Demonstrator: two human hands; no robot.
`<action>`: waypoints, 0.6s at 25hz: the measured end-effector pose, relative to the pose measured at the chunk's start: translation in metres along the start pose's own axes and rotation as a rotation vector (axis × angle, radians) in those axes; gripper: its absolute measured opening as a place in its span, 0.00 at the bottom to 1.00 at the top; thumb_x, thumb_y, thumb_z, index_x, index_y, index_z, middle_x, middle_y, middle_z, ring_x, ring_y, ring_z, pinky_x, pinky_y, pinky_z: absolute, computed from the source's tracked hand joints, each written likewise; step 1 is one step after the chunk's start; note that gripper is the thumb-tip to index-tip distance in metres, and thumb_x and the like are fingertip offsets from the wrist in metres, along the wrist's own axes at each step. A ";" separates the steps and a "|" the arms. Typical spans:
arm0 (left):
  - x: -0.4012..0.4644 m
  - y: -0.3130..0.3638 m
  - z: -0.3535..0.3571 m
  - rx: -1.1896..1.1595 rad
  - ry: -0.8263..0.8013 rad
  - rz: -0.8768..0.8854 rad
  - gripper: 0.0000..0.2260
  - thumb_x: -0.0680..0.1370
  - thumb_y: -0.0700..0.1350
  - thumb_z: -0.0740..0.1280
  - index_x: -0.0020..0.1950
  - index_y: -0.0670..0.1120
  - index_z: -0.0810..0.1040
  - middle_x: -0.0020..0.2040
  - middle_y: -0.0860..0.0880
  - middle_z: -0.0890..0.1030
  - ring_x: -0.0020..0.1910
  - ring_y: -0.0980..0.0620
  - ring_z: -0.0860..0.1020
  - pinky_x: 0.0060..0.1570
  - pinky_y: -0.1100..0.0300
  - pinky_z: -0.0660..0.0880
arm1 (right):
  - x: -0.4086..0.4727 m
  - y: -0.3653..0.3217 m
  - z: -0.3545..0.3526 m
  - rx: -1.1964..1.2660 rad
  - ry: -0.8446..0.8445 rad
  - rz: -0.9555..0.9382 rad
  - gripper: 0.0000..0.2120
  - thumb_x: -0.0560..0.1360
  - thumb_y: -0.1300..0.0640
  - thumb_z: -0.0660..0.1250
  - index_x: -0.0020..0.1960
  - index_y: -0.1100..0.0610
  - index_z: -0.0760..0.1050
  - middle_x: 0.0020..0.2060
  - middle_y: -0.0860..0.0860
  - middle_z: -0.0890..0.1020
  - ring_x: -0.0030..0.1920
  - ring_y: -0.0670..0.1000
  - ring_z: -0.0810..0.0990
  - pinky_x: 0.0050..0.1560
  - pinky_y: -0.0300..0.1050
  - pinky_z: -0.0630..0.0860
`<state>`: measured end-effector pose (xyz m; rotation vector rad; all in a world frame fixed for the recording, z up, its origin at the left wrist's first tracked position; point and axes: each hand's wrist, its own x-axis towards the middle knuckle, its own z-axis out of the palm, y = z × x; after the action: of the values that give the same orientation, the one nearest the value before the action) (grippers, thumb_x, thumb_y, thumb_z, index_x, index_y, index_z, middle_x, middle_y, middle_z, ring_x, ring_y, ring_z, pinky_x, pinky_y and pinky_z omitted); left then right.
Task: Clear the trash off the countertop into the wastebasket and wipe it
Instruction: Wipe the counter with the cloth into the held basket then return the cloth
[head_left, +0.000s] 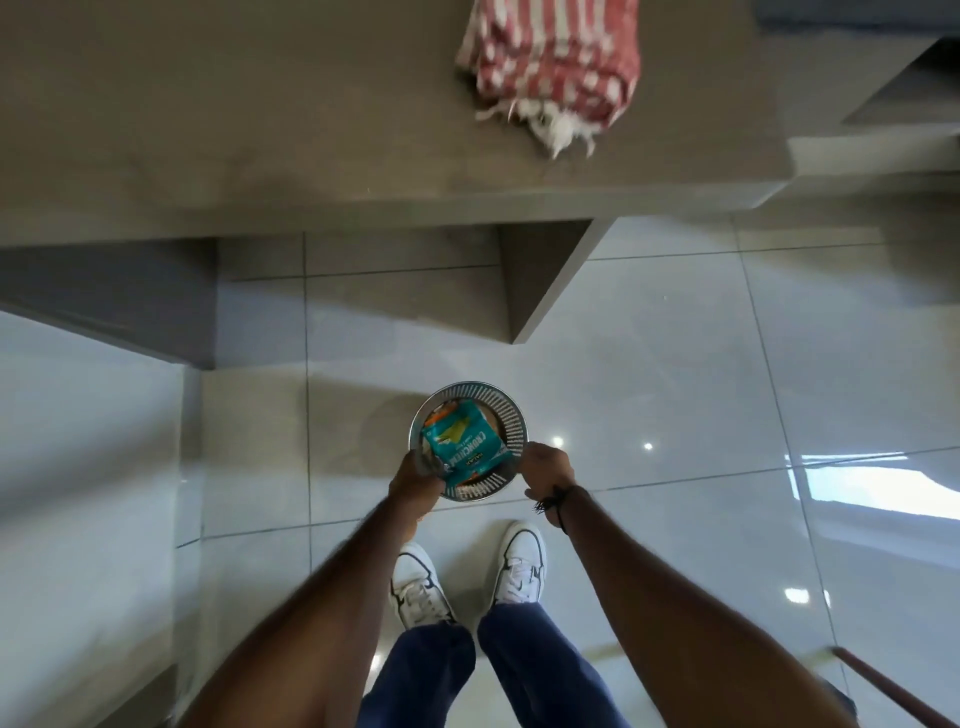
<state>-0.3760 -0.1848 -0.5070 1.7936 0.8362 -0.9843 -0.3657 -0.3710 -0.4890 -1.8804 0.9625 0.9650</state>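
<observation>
A round metal mesh wastebasket (506, 410) stands on the tiled floor just in front of my feet. Inside it lies a teal snack wrapper (462, 441) on top of other trash. My left hand (415, 480) grips the basket's near-left rim. My right hand (548, 467) grips the near-right rim; a dark cord is tied round that wrist. The grey countertop (260, 119) fills the upper part of the view, and a folded red-and-white striped cloth (556, 62) with a white fringe lies on its right end.
Glossy pale floor tiles (675, 389) spread around the basket. The counter's grey support panel (540, 275) comes down to the floor behind the basket. A brown wooden stick (883, 691) shows at the bottom right. My white sneakers (467, 577) stand just behind the basket.
</observation>
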 end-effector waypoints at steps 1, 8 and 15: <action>-0.025 0.010 -0.007 0.121 0.019 0.072 0.20 0.78 0.40 0.70 0.70 0.46 0.75 0.66 0.42 0.81 0.65 0.39 0.78 0.63 0.49 0.78 | -0.025 -0.009 -0.006 0.074 0.034 0.000 0.14 0.74 0.62 0.65 0.59 0.61 0.80 0.46 0.55 0.77 0.50 0.57 0.75 0.62 0.55 0.78; -0.242 0.146 -0.081 0.147 0.035 0.465 0.11 0.78 0.35 0.67 0.58 0.42 0.84 0.57 0.42 0.87 0.57 0.45 0.85 0.60 0.52 0.82 | -0.243 -0.101 -0.094 0.306 0.193 -0.290 0.09 0.72 0.60 0.64 0.40 0.50 0.81 0.45 0.60 0.87 0.48 0.64 0.86 0.52 0.60 0.83; -0.325 0.303 -0.123 0.103 0.367 0.865 0.07 0.77 0.40 0.67 0.52 0.45 0.83 0.48 0.43 0.87 0.44 0.44 0.85 0.46 0.52 0.83 | -0.320 -0.224 -0.179 0.221 0.644 -0.629 0.11 0.70 0.53 0.66 0.49 0.56 0.82 0.41 0.54 0.87 0.43 0.57 0.84 0.42 0.42 0.74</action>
<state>-0.2337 -0.2265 -0.0711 2.1542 0.1434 -0.1364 -0.2586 -0.3568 -0.0727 -2.1322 0.6949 -0.1276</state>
